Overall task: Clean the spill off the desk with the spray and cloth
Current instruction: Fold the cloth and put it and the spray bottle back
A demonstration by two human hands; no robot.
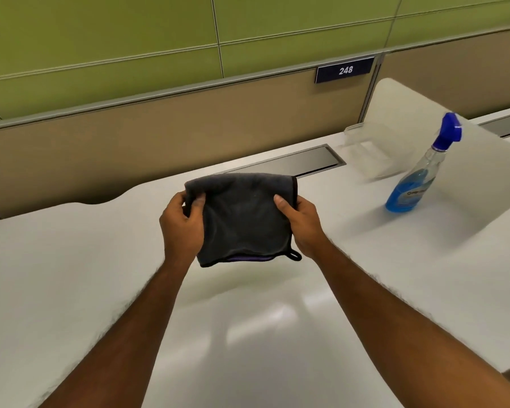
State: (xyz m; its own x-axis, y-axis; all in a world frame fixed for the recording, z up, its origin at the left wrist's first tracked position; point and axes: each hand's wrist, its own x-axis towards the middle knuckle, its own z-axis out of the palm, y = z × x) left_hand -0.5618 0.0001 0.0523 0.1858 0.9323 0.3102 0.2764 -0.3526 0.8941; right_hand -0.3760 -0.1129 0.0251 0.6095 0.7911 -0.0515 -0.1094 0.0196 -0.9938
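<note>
Fingers (pixel 197 205) of the left hand (pixel 180 228) curl over the left edge of a folded dark grey cloth (pixel 243 219), thumb on top, pinching it. On the opposite side, the right hand (pixel 302 228) grips the right edge the same way, its thumb pressed onto the fabric. Both bare forearms reach forward from the bottom of the view. Between the two hands the cloth is held flat over the middle of a white desk (pixel 71 275), with a small loop hanging at its near right corner. Well apart to the right, a clear spray bottle (pixel 415 184) of blue liquid with a blue trigger head stands upright on the desk. Behind the desk runs a tan partition bearing a dark plate (pixel 345 70) numbered 248
</note>
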